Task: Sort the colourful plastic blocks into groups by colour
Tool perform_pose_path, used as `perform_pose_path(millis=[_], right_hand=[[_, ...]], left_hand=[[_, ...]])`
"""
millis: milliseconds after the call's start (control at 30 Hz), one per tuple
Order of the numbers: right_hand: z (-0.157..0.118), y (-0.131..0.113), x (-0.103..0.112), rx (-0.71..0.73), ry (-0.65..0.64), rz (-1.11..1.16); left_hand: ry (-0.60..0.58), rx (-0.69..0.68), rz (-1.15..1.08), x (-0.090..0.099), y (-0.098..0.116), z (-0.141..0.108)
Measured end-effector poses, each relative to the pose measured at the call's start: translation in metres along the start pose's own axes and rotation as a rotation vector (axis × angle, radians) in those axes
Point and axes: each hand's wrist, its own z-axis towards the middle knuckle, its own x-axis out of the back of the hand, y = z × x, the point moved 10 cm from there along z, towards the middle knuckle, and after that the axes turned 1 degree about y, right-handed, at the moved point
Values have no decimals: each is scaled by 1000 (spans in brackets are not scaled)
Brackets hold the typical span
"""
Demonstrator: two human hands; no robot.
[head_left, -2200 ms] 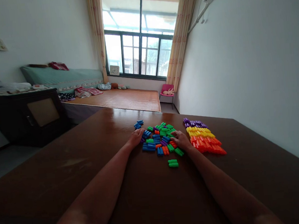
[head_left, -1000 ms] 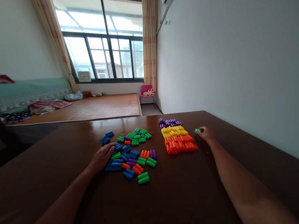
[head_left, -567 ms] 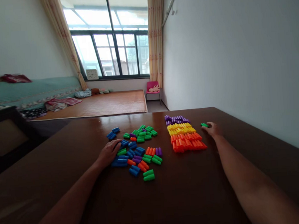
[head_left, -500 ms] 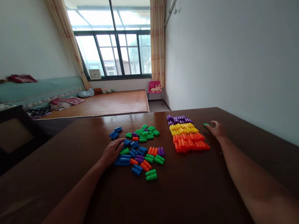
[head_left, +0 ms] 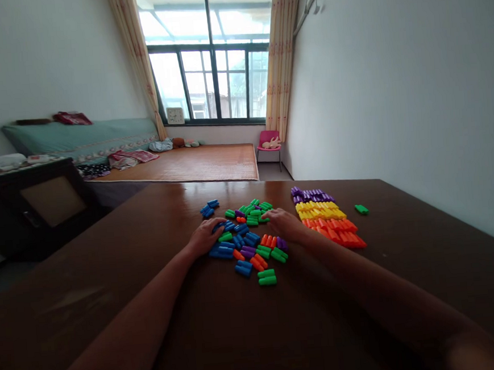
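Observation:
Mixed bullet-shaped plastic blocks lie in a loose pile on the brown table (head_left: 189, 320). My left hand (head_left: 206, 235) rests at the pile's left side, fingers spread over blue blocks (head_left: 222, 251). Over the pile's far right edge reaches my right hand (head_left: 283, 223), its fingertips at the green blocks (head_left: 253, 221) and its fingers apart. Right of the pile are sorted rows of purple blocks (head_left: 316, 195), yellow blocks (head_left: 321, 210) and orange blocks (head_left: 345, 235), the orange ones partly behind my right forearm. A single green block (head_left: 361, 209) lies farther right.
Two blue blocks (head_left: 209, 208) sit at the pile's far left. Nearer me is a green pair (head_left: 267, 277). Beyond the table stand a bed (head_left: 202, 163), a pink chair (head_left: 268, 140) and a dark cabinet (head_left: 51, 194). A white wall (head_left: 394, 93) runs along the right.
My right hand has let go of the green block on the right and moved left to the green blocks in the pile. My left hand stays by the blue blocks. The view has turned left.

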Motion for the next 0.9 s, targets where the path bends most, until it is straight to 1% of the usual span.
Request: perform_pose_path(millis=[33, 100, 233, 367, 433, 467, 533, 567, 600, 633, 667, 700, 767, 800, 833, 900], right_hand=[[8, -3, -10, -27, -41, -56], [20, 3, -23, -110, -103, -146], [29, 18, -32, -225, -157, -200], [24, 14, -36, -261, -186, -143], [21, 9, -29, -252, -167, -32], [20, 9, -20, -239, -136, 40], [16, 18, 7, -206, -30, 175], [11, 30, 26, -198, 42, 220], [2, 49, 46, -207, 121, 246], [-10, 74, 66, -239, 200, 251], [-28, 105, 86, -298, 279, 234], [-51, 140, 104, -395, 364, 188], [-110, 213, 130, -635, 479, 11], [-141, 245, 136, -756, 493, -94], [-170, 274, 136, -869, 467, -170], [-214, 316, 123, -1012, 368, -220]], left_hand=[[-1, -1, -7, 0, 0, 0], [4, 2, -17, 1, -1, 0], [-5, 15, -41, 0, -4, 0], [-15, 29, -65, 1, -4, 1], [-20, 41, -76, 2, -3, 2], [-24, 47, -84, 3, -3, 2], [-31, 59, -94, 4, -3, 1], [-36, 64, -93, 4, -3, 1], [-39, 67, -89, 4, -3, 1], [-40, 69, -84, 4, -4, 2], [-38, 71, -79, 4, -5, 2], [-36, 73, -74, 4, -6, 2], [-40, 72, -67, 3, -8, 3], [-44, 71, -62, 2, -9, 4], [-51, 71, -53, 2, -10, 4], [-55, 78, -33, 1, -12, 5]])
